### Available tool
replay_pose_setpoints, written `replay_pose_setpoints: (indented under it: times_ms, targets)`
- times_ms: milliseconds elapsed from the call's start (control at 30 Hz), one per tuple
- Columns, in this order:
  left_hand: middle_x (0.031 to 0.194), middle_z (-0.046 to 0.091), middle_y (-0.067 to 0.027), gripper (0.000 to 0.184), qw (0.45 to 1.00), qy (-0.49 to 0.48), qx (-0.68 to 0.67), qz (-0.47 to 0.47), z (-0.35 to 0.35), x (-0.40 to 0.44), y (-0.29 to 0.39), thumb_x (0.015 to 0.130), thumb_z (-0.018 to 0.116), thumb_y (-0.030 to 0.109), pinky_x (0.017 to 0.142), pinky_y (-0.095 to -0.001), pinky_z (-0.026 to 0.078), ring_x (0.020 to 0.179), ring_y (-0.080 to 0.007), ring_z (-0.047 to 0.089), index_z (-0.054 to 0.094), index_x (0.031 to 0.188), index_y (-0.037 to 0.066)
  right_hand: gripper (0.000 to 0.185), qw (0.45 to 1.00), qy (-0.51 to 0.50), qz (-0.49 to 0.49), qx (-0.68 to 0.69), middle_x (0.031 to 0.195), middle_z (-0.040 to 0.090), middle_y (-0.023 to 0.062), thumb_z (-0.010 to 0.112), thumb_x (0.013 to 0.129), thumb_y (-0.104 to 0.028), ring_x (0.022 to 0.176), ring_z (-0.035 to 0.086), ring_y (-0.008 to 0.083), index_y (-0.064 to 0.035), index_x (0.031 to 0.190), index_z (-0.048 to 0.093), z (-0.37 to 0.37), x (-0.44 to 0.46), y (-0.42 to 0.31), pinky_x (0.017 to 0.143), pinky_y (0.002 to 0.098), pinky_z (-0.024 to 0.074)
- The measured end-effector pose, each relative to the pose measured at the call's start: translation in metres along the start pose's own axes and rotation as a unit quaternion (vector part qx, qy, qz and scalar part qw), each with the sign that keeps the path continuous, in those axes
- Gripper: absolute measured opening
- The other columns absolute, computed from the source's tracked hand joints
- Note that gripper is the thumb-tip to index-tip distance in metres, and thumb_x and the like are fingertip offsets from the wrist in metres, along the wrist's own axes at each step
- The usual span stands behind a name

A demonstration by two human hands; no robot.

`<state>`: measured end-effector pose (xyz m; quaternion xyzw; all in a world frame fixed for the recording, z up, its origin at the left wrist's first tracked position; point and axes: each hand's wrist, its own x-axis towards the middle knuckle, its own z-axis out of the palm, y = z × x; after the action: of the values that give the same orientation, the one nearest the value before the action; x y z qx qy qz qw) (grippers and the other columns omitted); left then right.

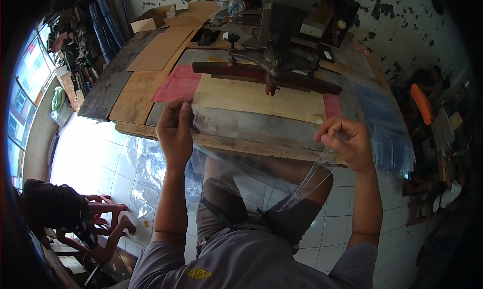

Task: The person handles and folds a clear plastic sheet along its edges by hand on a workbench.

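A clear plastic sheet (251,181) hangs between my two hands, over my lap and the front edge of the worktable. My left hand (176,125) is closed, thumb and fingers pinching the sheet's left corner. On the other side my right hand (348,138) pinches the right corner, where the plastic bunches into folds. Beyond the sheet, a yellow strip (251,95) lies on the work surface between two red patches. Above that strip stands a metal press with a long dark red bar (266,78). The sheet's lower edge is hard to make out.
Stacked clear plastic (385,128) drapes over the table's right edge. Cardboard (158,47) and an open box (151,17) lie at the back left, near a water bottle (235,7). Crumpled plastic (143,163) is below the left edge. Another person (65,213) is at lower left beside a red stool (108,208).
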<state>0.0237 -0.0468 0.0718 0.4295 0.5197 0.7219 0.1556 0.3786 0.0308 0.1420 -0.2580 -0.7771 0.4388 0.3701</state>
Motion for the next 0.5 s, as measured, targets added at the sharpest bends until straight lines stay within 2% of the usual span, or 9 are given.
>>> replay_pose_setpoints:
  times_ms: [67,167,233,500]
  targets:
    - [0.08,0.061,0.002,0.019,1.0,0.0,-0.002,-0.002,0.001,0.0,-0.002,0.107,0.058,0.014,0.065,-0.0194,0.043,0.072,-0.0031,0.055,0.068,0.114,-0.001,0.016,0.997,0.044,-0.001,0.068,0.091,0.073,0.0096,0.071,0.09,-0.002,0.084,0.068,0.0138,-0.0043,0.08,0.059,0.007,-0.002,0.002,0.081,0.0335,0.0545]
    - [0.081,0.064,0.0015,0.019,1.0,0.0,-0.006,0.003,-0.001,0.0,-0.007,0.106,0.06,0.013,0.066,-0.0196,0.044,0.073,-0.003,0.057,0.068,0.114,-0.001,0.014,0.995,0.049,-0.001,0.09,0.088,0.072,0.0104,0.068,0.093,0.0,0.082,0.069,0.0151,-0.0038,0.083,0.058,0.009,-0.005,0.002,0.078,0.0325,0.0558]
    - [0.082,0.068,0.0007,0.018,1.0,0.008,-0.013,0.014,-0.002,0.0,-0.007,0.105,0.061,0.012,0.068,-0.0193,0.046,0.074,-0.0027,0.059,0.069,0.113,-0.002,0.014,0.994,0.057,0.002,0.088,0.086,0.072,0.0107,0.068,0.093,0.001,0.08,0.069,0.0151,-0.0031,0.084,0.058,0.01,-0.007,-0.001,0.076,0.0317,0.0561]
    - [0.088,0.068,0.0,0.017,1.0,0.015,-0.002,0.017,-0.003,-0.001,-0.005,0.105,0.062,0.011,0.071,-0.0191,0.046,0.078,-0.0032,0.058,0.07,0.112,-0.002,0.01,0.993,0.105,0.026,0.049,0.084,0.071,0.0098,0.068,0.095,0.001,0.078,0.069,0.0131,-0.0017,0.089,0.06,0.014,-0.006,-0.009,0.074,0.0284,0.0557]
